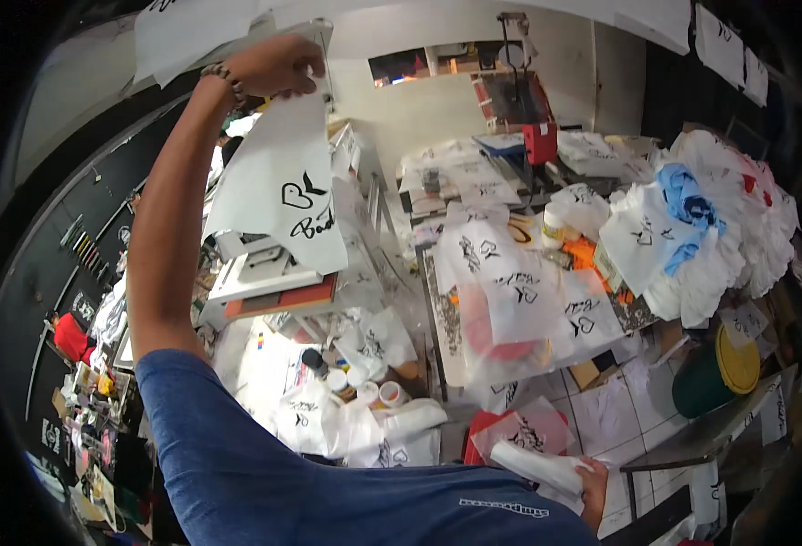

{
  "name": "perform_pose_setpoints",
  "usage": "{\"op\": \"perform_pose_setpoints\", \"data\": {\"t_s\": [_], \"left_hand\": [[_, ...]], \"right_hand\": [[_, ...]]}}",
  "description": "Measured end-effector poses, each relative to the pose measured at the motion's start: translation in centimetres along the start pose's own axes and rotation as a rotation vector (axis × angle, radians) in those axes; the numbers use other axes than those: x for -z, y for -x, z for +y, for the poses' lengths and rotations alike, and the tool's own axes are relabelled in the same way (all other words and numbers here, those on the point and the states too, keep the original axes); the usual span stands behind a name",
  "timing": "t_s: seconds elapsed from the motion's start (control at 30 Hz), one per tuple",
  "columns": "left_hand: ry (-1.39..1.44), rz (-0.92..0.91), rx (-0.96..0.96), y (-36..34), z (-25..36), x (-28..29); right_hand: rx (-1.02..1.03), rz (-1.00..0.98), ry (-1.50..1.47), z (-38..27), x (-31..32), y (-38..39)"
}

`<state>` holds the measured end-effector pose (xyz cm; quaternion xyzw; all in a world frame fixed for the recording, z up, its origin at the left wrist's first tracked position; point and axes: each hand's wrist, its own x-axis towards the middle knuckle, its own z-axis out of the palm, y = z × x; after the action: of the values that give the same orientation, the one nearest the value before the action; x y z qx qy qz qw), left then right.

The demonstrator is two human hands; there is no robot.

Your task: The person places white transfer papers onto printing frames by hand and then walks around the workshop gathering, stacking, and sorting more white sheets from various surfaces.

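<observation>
My left hand [278, 68] is raised high at the upper left, its fingers closed at the top of a translucent white sheet [260, 173]. The sheet hangs down, slightly curved, with a black heart drawing and lettering near its lower right corner. Low at the right, my right hand [594, 487] grips the end of a curled bundle of white sheets [539, 466]. Beside that bundle, another printed translucent sheet [521, 429] lies over something red.
More printed sheets [519, 296] cover a table at centre right. A heap of white cloth [720, 218] with a light blue piece is at the right, above a green bin with a yellow lid [736, 359]. Several jars [369, 393] stand at lower centre. Sheets [192, 41] hang overhead.
</observation>
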<state>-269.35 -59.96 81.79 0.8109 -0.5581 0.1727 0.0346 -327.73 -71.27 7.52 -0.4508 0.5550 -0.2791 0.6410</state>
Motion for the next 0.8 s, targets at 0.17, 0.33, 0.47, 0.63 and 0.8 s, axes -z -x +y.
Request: {"op": "perform_pose_setpoints", "data": {"t_s": [0.17, 0.33, 0.47, 0.63, 0.8], "left_hand": [[-0.069, -0.262, -0.17, 0.8, 9.6, -2.3], [-0.026, -0.302, -0.279, 0.6, 18.8, -3.8], [0.005, -0.324, -0.37, -0.4, 25.2, -4.2], [0.192, -0.308, -0.639, -1.9, 31.3, -5.0], [0.113, -0.24, -0.728, -3.1, 36.0, -5.4]], "right_hand": [[-0.003, -0.046, -0.097, -0.2, 1.1, 0.2], [-0.027, -0.033, -0.026, 1.2, 3.6, 1.3], [-0.029, -0.023, -0.035, 3.2, 6.0, 2.4], [0.023, 0.05, 0.077, 6.3, 9.0, 2.6], [-0.045, 0.072, 0.048, 8.6, 11.2, 3.2]]}}
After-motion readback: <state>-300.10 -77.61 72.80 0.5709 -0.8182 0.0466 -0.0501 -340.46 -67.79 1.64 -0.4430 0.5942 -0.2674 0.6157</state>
